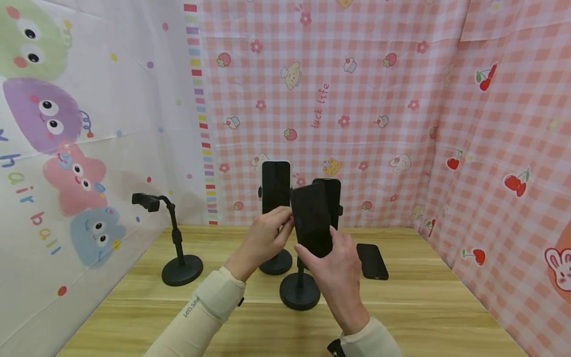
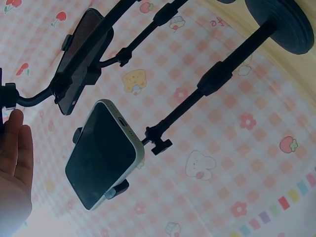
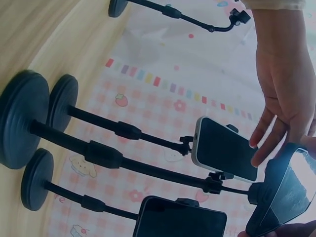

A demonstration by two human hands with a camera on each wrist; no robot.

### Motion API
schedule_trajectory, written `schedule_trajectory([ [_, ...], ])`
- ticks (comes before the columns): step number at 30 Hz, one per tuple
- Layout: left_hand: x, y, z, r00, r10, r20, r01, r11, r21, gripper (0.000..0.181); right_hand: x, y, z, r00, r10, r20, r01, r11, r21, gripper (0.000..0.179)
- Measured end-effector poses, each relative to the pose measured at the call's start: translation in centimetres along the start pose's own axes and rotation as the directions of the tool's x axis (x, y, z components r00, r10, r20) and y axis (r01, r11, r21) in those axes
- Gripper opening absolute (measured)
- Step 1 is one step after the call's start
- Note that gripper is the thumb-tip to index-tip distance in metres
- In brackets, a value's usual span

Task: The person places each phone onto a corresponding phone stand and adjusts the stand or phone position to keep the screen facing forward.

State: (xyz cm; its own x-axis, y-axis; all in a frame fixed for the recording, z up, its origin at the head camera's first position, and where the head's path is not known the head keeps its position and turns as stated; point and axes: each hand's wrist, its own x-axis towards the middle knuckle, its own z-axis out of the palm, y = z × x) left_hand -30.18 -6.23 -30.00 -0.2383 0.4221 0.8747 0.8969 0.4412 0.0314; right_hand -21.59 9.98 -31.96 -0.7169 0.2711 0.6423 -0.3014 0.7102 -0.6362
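A black phone [image 1: 311,215] stands tilted at the head of the front phone stand [image 1: 300,292]. My right hand [image 1: 337,267] grips its lower part, thumb at the left edge and fingers at the right. From the left, my left hand [image 1: 266,235] pinches the phone holder at the phone's left edge; the fingertips are partly hidden there. In the right wrist view the phone [image 3: 289,190] sits against the stand's holder, and the left hand [image 3: 286,94] reaches to it with its outer fingers extended.
Behind are a white-edged phone [image 1: 275,183] and another black phone [image 1: 333,191], both clamped on stands. A bare stand [image 1: 178,243] with a bent neck is at the left. Another phone [image 1: 372,261] lies flat on the wooden table [image 1: 424,307] at the right. Patterned cloth [image 1: 366,89] surrounds the table.
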Motion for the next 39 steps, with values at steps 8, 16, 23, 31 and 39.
schedule_trajectory([
  [8,0.0,0.3,0.2,1.000,0.024,-0.008,-0.024,1.000,-0.005,0.011,0.0,0.1,0.4,0.998,0.056,0.019,-0.056,0.998,0.041,0.085],
  [16,0.3,0.6,0.2,1.000,0.007,0.021,-0.006,0.999,-0.036,0.009,0.8,0.4,0.0,0.984,0.154,0.093,-0.164,0.980,0.117,0.088],
  [23,0.5,0.4,0.2,0.993,-0.050,0.107,0.062,0.992,-0.110,0.008,0.9,0.5,0.1,0.984,0.155,0.089,-0.166,0.977,0.132,0.067],
  [31,0.6,0.4,0.1,0.978,-0.100,0.185,0.129,0.981,-0.148,0.007,1.0,0.7,0.1,0.984,0.155,0.090,-0.166,0.976,0.140,0.061],
  [39,0.5,0.1,0.1,0.978,-0.061,0.201,0.095,0.982,-0.163,0.021,1.1,0.9,0.0,0.983,0.155,0.095,-0.168,0.974,0.151,0.067],
])
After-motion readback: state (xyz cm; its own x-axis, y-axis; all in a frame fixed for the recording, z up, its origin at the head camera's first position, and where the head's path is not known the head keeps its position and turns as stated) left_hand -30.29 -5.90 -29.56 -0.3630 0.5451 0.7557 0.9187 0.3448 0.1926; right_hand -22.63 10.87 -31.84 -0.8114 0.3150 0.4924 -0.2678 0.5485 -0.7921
